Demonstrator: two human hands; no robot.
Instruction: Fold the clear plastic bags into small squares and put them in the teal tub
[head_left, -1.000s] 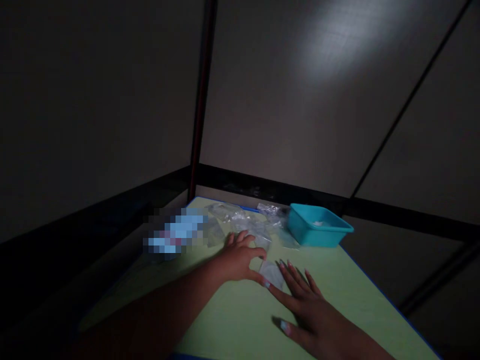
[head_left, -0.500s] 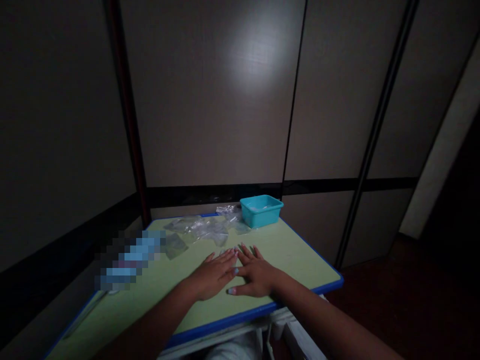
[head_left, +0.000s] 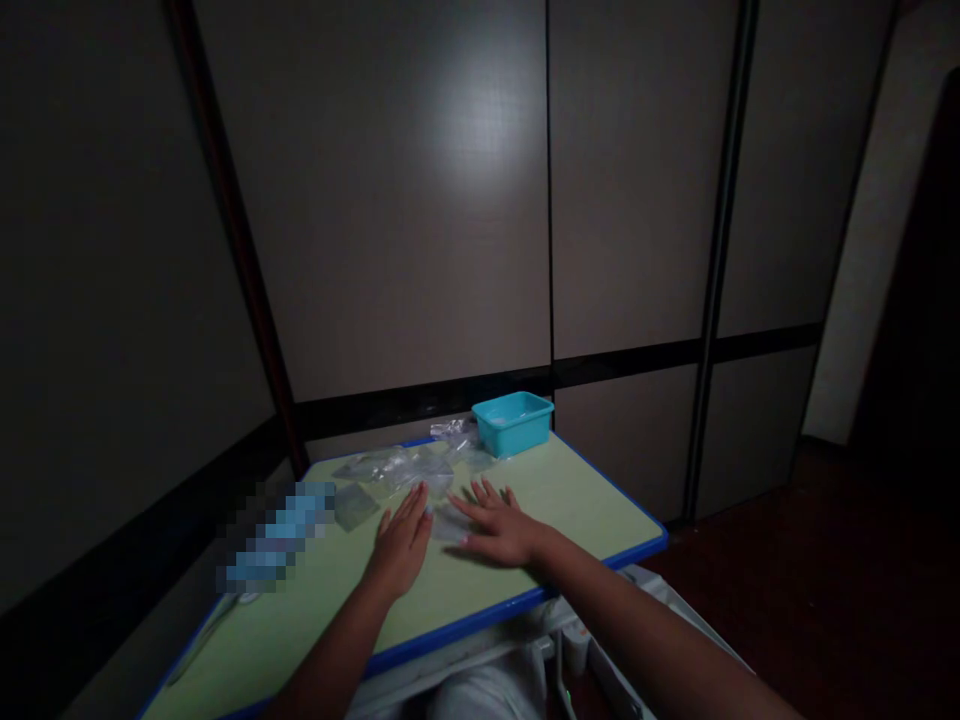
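My left hand (head_left: 403,541) lies palm down with its fingers stretched forward, at the left side of a clear plastic bag (head_left: 450,524). Over the bag's right side my right hand (head_left: 497,524) is spread, its thumb and fingers well apart. The flat bag shows between the two hands on the green tabletop (head_left: 592,500). Beyond the fingertips lie several crumpled clear plastic bags (head_left: 409,470). A separate flat bag (head_left: 355,506) rests to the left of them. Whether the right palm presses on the table I cannot tell.
A turquoise plastic basket (head_left: 516,432) stands at the table's back right, with something clear inside. On the left edge is a blurred-out blue object (head_left: 281,535) with a pale cord by it. Wardrobe doors (head_left: 405,220) rise right behind the table.
My hands have moved apart from their overlapping position, left hand leftward, uncovering the clear bag between them. The camera view has turned slightly to the right.
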